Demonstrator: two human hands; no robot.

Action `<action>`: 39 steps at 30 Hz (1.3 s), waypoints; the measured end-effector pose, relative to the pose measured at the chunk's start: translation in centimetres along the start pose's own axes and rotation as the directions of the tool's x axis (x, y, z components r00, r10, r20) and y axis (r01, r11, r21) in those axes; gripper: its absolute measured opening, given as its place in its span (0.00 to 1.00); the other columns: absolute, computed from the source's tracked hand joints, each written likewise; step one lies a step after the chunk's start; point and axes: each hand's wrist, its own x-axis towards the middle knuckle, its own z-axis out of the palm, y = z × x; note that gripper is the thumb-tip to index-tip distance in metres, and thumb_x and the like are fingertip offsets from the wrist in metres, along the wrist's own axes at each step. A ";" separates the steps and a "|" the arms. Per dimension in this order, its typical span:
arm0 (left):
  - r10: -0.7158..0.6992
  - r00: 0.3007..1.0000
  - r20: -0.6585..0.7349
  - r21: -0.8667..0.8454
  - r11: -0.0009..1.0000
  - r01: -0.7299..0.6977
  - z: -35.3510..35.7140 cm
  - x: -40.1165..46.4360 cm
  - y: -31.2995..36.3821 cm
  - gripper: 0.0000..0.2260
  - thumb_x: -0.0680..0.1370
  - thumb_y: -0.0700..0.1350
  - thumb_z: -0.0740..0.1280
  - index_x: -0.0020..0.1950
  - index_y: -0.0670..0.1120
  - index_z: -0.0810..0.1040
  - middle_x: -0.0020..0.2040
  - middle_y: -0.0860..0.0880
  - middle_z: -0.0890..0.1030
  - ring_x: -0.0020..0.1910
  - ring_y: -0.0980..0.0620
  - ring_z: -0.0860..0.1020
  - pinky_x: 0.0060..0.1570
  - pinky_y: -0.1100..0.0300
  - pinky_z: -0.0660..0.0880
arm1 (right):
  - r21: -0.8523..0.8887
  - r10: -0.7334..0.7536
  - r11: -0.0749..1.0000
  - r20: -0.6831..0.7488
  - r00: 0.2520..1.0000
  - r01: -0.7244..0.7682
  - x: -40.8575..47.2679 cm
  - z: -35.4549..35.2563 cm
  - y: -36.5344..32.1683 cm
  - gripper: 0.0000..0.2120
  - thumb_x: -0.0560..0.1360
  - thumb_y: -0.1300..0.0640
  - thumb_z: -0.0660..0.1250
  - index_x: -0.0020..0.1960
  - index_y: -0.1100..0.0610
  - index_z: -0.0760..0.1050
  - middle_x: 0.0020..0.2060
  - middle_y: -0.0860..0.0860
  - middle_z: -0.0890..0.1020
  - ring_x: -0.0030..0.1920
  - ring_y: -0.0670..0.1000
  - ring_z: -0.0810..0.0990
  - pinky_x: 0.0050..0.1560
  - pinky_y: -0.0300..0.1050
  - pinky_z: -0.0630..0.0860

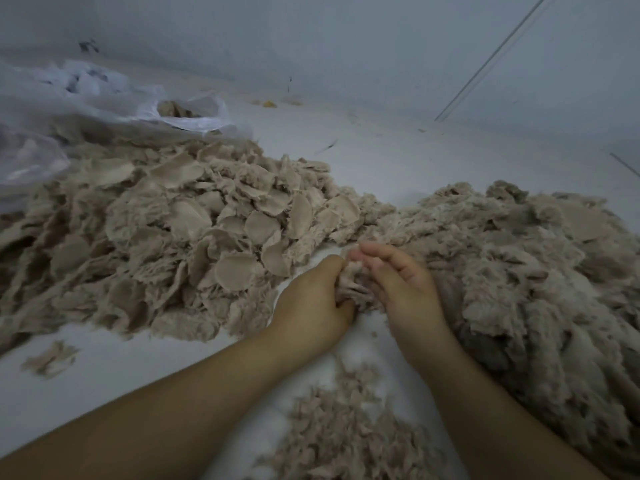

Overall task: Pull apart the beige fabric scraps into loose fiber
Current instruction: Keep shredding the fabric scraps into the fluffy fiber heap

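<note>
On the pale white floor (398, 161), a small beige fuzzy fabric scrap (349, 284) sits between both hands, just off the near edge of the big heap of rounded beige fabric scraps (194, 220). The left hand (313, 299) has its fingers and thumb curled into the scrap's left side, gripping it. The right hand (398, 284) meets the same scrap from the other side, thumb pressed in and fingers bent over the top; its fingertips are blurred, so how tightly they close cannot be told, though the scrap is plainly pinched there. The two hands are close together, almost touching across the scrap. To the right of the heap, and joined to it by a thin bridge of material, spreads a wide mound of shaggy beige loose fiber (519, 265). Nearer the camera than the heap lies a smaller patch of torn beige tufts (343, 434). Behind the heap, at its far left, a crumpled translucent white plastic bag (180, 114) lies open with more beige pieces inside.
</note>
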 end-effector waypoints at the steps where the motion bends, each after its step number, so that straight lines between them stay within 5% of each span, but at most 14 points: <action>1: 0.005 1.000 -0.016 -0.054 0.999 -0.006 0.1 -0.1 -0.2 0.10 0.73 0.43 0.70 0.52 0.49 0.73 0.42 0.52 0.78 0.40 0.51 0.77 0.40 0.47 0.75 | -0.053 0.033 0.998 -0.017 0.999 -0.034 0.2 0.0 0.2 0.12 0.82 0.64 0.59 0.52 0.53 0.80 0.52 0.57 0.85 0.53 0.54 0.84 0.51 0.47 0.81; 7: -0.150 0.980 -0.134 -0.449 0.891 0.075 -0.6 -0.3 -1.5 0.10 0.76 0.37 0.71 0.43 0.52 0.75 0.33 0.53 0.74 0.29 0.55 0.71 0.31 0.56 0.72 | -0.164 0.057 0.982 -0.218 0.974 -0.094 1.0 -0.6 0.9 0.09 0.80 0.62 0.64 0.57 0.54 0.79 0.55 0.54 0.84 0.54 0.52 0.83 0.55 0.51 0.79; 12: -0.146 0.973 -0.181 -0.478 0.877 0.042 -0.8 -0.1 -1.0 0.10 0.77 0.35 0.69 0.40 0.49 0.76 0.29 0.58 0.72 0.28 0.57 0.69 0.30 0.49 0.75 | -0.267 -0.007 0.962 -0.216 0.976 -0.052 1.0 -0.6 1.2 0.15 0.76 0.70 0.63 0.52 0.52 0.80 0.51 0.51 0.83 0.45 0.47 0.81 0.43 0.41 0.77; 17: -0.161 0.962 -0.221 -0.571 0.821 0.007 -1.7 -0.4 -0.4 0.09 0.78 0.34 0.66 0.41 0.45 0.74 0.31 0.50 0.69 0.28 0.55 0.66 0.29 0.61 0.67 | -0.368 -0.040 0.930 -0.139 0.990 -0.014 1.0 -0.5 1.5 0.25 0.74 0.75 0.62 0.45 0.43 0.77 0.68 0.50 0.76 0.65 0.50 0.77 0.62 0.46 0.77; 25: -0.187 0.970 -0.155 -0.615 0.787 0.054 -1.8 -0.5 -0.1 0.09 0.79 0.33 0.64 0.42 0.44 0.71 0.31 0.48 0.68 0.27 0.55 0.65 0.28 0.62 0.66 | -0.545 -0.156 0.833 -0.064 0.986 0.096 0.9 -0.7 1.4 0.18 0.68 0.73 0.71 0.49 0.52 0.79 0.58 0.46 0.77 0.64 0.51 0.77 0.67 0.50 0.73; 30: -0.275 0.961 0.012 -0.493 0.835 0.245 -1.0 0.3 -0.3 0.08 0.75 0.48 0.73 0.46 0.48 0.75 0.33 0.52 0.73 0.29 0.57 0.70 0.31 0.60 0.69 | -0.614 -0.227 0.770 -0.013 0.974 0.172 0.6 -0.5 1.4 0.16 0.69 0.65 0.76 0.47 0.47 0.79 0.58 0.44 0.77 0.65 0.45 0.74 0.64 0.34 0.68; 33: -0.200 0.977 -0.080 -0.365 0.917 0.158 -0.9 0.7 -0.2 0.09 0.76 0.43 0.71 0.36 0.49 0.77 0.29 0.56 0.74 0.27 0.62 0.70 0.31 0.66 0.67 | -0.664 -0.233 0.728 -0.002 0.973 0.173 0.6 -0.5 1.6 0.13 0.68 0.60 0.78 0.48 0.48 0.79 0.60 0.46 0.77 0.64 0.42 0.71 0.59 0.22 0.63; 35: -0.207 0.971 -0.122 -0.443 0.887 0.134 -1.0 0.7 -0.2 0.11 0.77 0.39 0.69 0.35 0.45 0.78 0.28 0.56 0.73 0.26 0.63 0.70 0.30 0.69 0.67 | -0.717 -0.223 0.675 0.025 0.975 0.173 0.7 -0.6 1.5 0.16 0.68 0.63 0.77 0.51 0.50 0.80 0.62 0.49 0.77 0.64 0.42 0.70 0.57 0.18 0.60; 39: -0.227 0.941 -0.252 -0.568 0.822 0.046 -1.5 0.4 -0.2 0.10 0.79 0.38 0.68 0.37 0.43 0.78 0.24 0.58 0.71 0.24 0.61 0.67 0.26 0.67 0.67 | -0.754 -0.180 0.641 0.033 0.983 0.143 0.8 -0.7 1.3 0.22 0.67 0.69 0.74 0.60 0.59 0.80 0.63 0.52 0.76 0.62 0.44 0.71 0.59 0.27 0.63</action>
